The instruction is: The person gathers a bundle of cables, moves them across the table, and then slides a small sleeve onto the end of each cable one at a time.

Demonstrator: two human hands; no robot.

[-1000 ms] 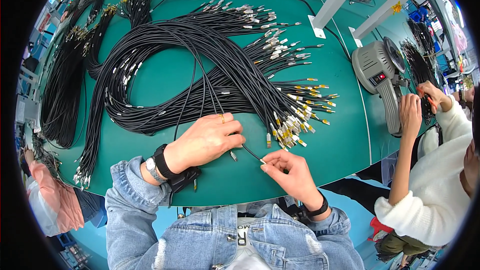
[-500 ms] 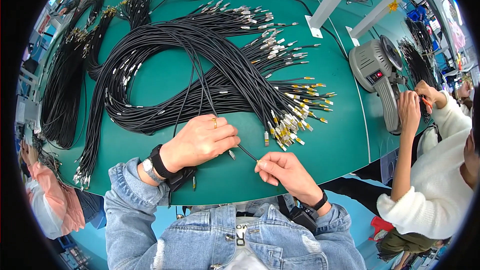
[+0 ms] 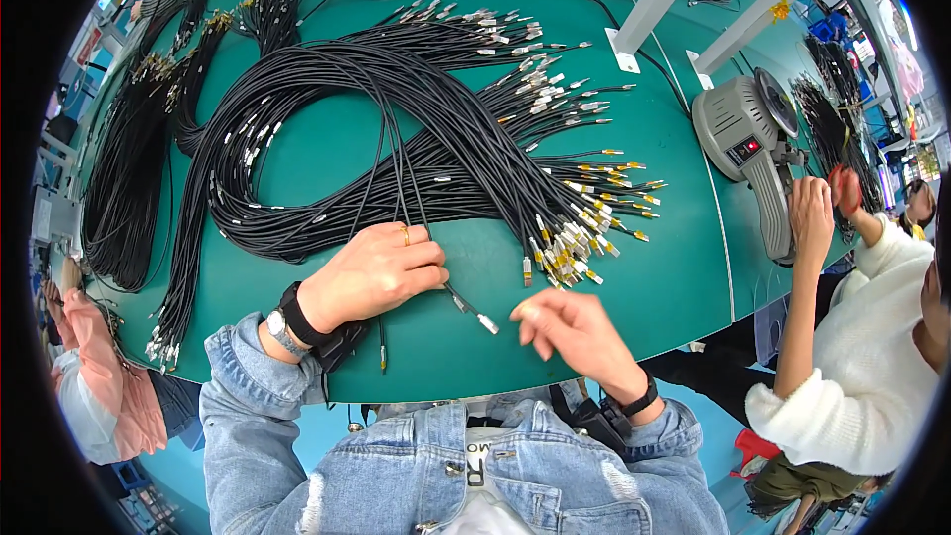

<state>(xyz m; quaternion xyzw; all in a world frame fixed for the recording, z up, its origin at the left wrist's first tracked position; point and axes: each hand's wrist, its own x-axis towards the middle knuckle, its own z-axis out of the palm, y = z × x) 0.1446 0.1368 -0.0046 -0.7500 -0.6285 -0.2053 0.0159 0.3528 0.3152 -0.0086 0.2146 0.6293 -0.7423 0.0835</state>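
Observation:
My left hand (image 3: 381,272) is closed around a few thin black cables (image 3: 401,183) that run down from the large looped bundle. Below its fingers stick out cable ends, one with a white-tagged tip (image 3: 486,323). My right hand (image 3: 575,332) is just right of that tip, empty, its fingers loosely curled and apart from the thumb. The black cable bundle (image 3: 327,79) curls across the green table, its white- and yellow-tagged ends (image 3: 580,238) fanned out on the right. Another cable end (image 3: 383,357) hangs below my left wrist.
More black cable bundles (image 3: 129,188) lie at the left and back. A grey machine (image 3: 738,134) with a round top stands at the right, near white metal posts (image 3: 659,10). There a co-worker's hands (image 3: 812,218) work, one at a red-handled tool. Another person sits at the lower left.
My right hand has let go of the cable and moved slightly right. The tagged cable end now shows between my hands. My left hand has shifted a little left, still holding cables.

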